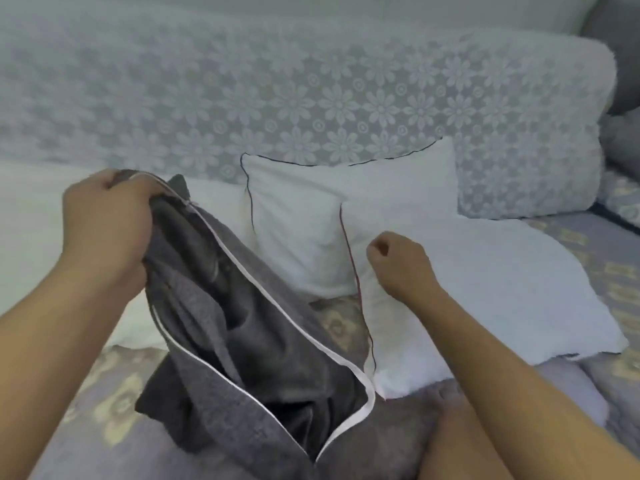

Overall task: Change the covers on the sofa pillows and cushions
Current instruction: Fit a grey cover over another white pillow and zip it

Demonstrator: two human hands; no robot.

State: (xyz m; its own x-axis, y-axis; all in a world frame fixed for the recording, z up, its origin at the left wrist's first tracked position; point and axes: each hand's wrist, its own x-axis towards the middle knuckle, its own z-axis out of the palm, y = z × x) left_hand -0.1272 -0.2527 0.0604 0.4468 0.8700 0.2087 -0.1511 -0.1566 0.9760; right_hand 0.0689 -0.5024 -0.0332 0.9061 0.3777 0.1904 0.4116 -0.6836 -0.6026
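A dark grey cushion cover (242,323) with a white zip edge hangs open in front of me, its mouth gaping. My left hand (107,216) grips the cover's top corner and holds it up. My right hand (398,261) hovers with its fingers curled over a bare white pillow (485,289) that lies on the sofa seat; whether it pinches the pillow's fabric is unclear. A second bare white pillow (304,220) leans behind it against the backrest.
The sofa backrest (311,98) wears a white lace flower cover. The seat (104,410) has a lilac patterned cover. A white cushion (34,209) lies at the left. Grey cushions (620,64) sit at the far right. My bare knee (467,445) is at the bottom.
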